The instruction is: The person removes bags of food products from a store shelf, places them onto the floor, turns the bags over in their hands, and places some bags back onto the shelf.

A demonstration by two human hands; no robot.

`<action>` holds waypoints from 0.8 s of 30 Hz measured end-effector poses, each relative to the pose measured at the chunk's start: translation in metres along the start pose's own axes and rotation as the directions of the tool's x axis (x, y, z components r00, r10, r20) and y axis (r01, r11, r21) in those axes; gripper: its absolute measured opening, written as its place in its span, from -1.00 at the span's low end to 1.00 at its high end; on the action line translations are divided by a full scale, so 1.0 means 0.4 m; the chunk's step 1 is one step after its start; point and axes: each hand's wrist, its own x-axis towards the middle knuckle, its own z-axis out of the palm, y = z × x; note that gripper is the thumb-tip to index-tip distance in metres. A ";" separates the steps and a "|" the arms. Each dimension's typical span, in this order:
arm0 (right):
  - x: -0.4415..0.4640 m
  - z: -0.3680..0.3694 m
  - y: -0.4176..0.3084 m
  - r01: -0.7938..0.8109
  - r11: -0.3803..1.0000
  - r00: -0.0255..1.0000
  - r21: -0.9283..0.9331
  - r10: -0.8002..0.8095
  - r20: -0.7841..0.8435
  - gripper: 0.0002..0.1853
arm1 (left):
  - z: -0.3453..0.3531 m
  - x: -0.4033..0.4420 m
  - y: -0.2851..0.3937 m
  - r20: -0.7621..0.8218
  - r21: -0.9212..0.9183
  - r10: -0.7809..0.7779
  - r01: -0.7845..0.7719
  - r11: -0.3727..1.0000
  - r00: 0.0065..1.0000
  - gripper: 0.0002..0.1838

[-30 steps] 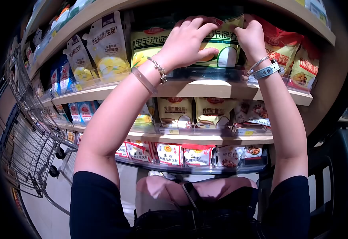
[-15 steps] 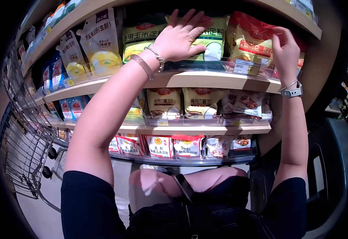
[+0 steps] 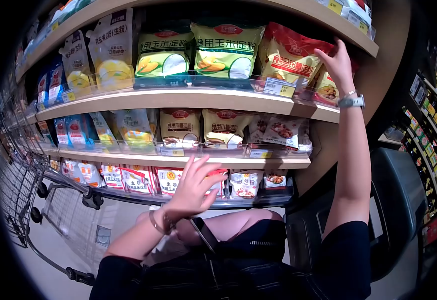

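My left hand (image 3: 194, 187) hangs above my lap in front of the bottom shelf, its fingers spread and nothing in them. Behind it stand small white and red starch bags (image 3: 169, 181), partly covered by the hand. My right hand (image 3: 337, 64) is at the right edge of a red and yellow potato starch bag (image 3: 293, 57), thumb and fingers apart; whether it touches the bag I cannot tell. Beside that bag, two green and yellow corn starch bags (image 3: 227, 52) stand upright on the same shelf. A second red and yellow bag (image 3: 326, 87) is partly hidden below my right hand.
A clear plastic lip with a price tag (image 3: 279, 87) runs along the upper shelf (image 3: 188, 100). Brown and yellow starch bags (image 3: 225, 127) fill part of the middle shelf. A wire shopping cart (image 3: 16, 200) stands at left, a dark plastic object (image 3: 398, 200) at right.
My left hand has come off the green corn starch bags and dropped toward my lap. My right hand stays by the red bag, its fingers now wider apart. The view has shifted right.
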 end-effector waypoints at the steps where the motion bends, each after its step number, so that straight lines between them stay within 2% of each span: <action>1: 0.025 0.005 0.003 0.007 0.998 0.999 -0.061 -0.005 0.039 -0.23 | 0.028 -0.043 -0.002 0.023 -0.051 -0.035 0.036 0.998 0.999 -0.66; 3: 0.063 0.017 0.002 0.035 0.983 0.993 -0.181 -0.013 0.119 -0.20 | 0.055 -0.110 0.002 0.109 -0.098 -0.067 0.078 0.992 0.992 -0.65; 6: 0.094 0.033 -0.048 0.232 0.844 0.952 -0.484 -0.096 0.289 -0.27 | 0.071 -0.171 0.004 0.211 -0.202 -0.096 0.139 0.969 0.973 -0.66; 7: 0.094 0.044 -0.074 0.309 0.795 0.932 -0.523 -0.142 0.335 -0.29 | 0.080 -0.192 -0.007 0.233 -0.207 -0.107 0.157 0.966 0.967 -0.67; 9: 0.088 0.069 -0.119 0.453 0.679 0.876 -0.577 -0.220 0.429 -0.31 | 0.082 -0.223 -0.022 0.265 -0.213 -0.134 0.193 0.958 0.955 -0.70; 10: 0.103 0.094 -0.118 0.463 0.733 0.870 -0.499 -0.267 0.415 -0.38 | 0.081 -0.232 -0.028 0.270 -0.215 -0.146 0.208 0.954 0.952 -0.72; 13: 0.131 0.123 -0.173 0.490 0.709 0.796 -0.507 -0.128 0.591 -0.40 | 0.076 -0.246 -0.031 0.287 -0.224 -0.191 0.260 0.939 0.938 -0.78; 14: 0.140 0.138 -0.166 0.519 0.714 0.768 -0.469 -0.149 0.622 -0.47 | 0.073 -0.253 -0.030 0.295 -0.229 -0.209 0.281 0.932 0.932 -0.80; 17: 0.166 0.221 -0.121 0.401 0.651 0.851 -0.644 -0.004 0.526 -0.54 | 0.068 -0.255 -0.026 0.260 -0.257 -0.184 0.251 0.933 0.948 -0.82; 18: 0.147 0.223 -0.112 0.394 0.691 0.879 -0.605 -0.091 0.468 -0.62 | 0.069 -0.261 -0.030 0.259 -0.296 -0.206 0.280 0.913 0.944 -0.82; 19: 0.151 0.240 -0.106 0.337 0.639 0.907 -0.692 -0.024 0.420 -0.65 | 0.073 -0.268 -0.037 0.261 -0.346 -0.226 0.309 0.886 0.939 -0.83; 23: 0.117 0.249 -0.103 0.255 0.646 0.965 -0.720 -0.128 0.227 -0.69 | 0.055 -0.288 -0.051 0.275 -0.334 -0.260 0.346 0.877 0.925 -0.86; 24: 0.105 0.236 -0.118 0.213 0.638 0.976 -0.740 -0.100 0.195 -0.68 | 0.056 -0.294 -0.049 0.266 -0.352 -0.266 0.350 0.868 0.927 -0.86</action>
